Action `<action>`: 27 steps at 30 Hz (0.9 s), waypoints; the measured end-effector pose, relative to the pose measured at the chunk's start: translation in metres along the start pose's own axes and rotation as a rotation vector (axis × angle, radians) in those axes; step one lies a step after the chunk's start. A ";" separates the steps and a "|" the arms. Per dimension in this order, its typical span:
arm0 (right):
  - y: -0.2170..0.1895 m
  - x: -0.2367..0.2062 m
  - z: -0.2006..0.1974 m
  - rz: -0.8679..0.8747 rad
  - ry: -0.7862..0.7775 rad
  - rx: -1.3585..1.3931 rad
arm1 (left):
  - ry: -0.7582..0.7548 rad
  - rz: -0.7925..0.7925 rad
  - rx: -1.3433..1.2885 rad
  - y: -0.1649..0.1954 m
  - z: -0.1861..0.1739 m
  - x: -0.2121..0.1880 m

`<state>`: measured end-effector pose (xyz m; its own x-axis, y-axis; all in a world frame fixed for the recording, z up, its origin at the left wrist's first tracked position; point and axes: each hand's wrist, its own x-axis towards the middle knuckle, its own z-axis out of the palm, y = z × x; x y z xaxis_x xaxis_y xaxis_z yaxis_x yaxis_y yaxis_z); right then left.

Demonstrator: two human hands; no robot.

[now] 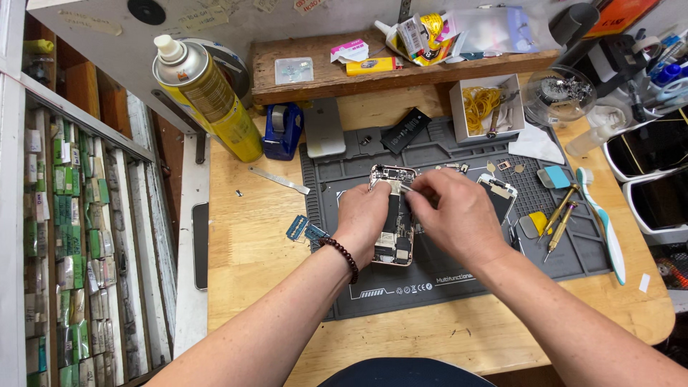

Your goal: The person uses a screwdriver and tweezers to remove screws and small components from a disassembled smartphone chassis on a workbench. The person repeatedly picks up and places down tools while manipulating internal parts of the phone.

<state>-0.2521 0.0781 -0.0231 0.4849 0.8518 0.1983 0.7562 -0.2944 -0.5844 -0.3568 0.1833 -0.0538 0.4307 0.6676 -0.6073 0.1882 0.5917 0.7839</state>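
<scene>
An opened phone body [393,236] with its insides showing lies on a grey repair mat [444,279]. My left hand [362,215] rests on the phone's left side and steadies it; a dark bead bracelet is on that wrist. My right hand [459,215] is pinched on a thin metal tool [405,188] whose tip touches the phone's upper part. A second phone part [499,192] lies just right of my right hand.
On the mat lie a black battery [405,131], two screwdrivers [560,218] and a yellow pick [536,223]. A yellow spray can [208,97], blue tape dispenser [282,130], silver phone [324,127], toothbrush [602,215] and a box of rubber bands [481,106] stand around it. Parts drawers [72,244] are at left.
</scene>
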 end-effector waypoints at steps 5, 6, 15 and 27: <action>-0.008 -0.002 0.005 0.009 0.043 -0.089 | -0.006 0.005 -0.007 -0.007 0.004 -0.001; -0.010 -0.003 0.006 0.045 0.042 -0.096 | 0.017 0.031 0.036 -0.007 0.005 -0.002; -0.015 -0.010 0.017 0.108 0.081 -0.089 | 0.104 0.103 0.202 0.000 0.008 -0.009; -0.015 -0.004 0.018 0.145 0.043 -0.014 | 0.185 0.097 0.283 0.005 0.005 -0.013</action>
<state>-0.2728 0.0869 -0.0291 0.6074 0.7808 0.1460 0.6827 -0.4192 -0.5985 -0.3570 0.1754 -0.0408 0.2965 0.8005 -0.5208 0.4027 0.3897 0.8283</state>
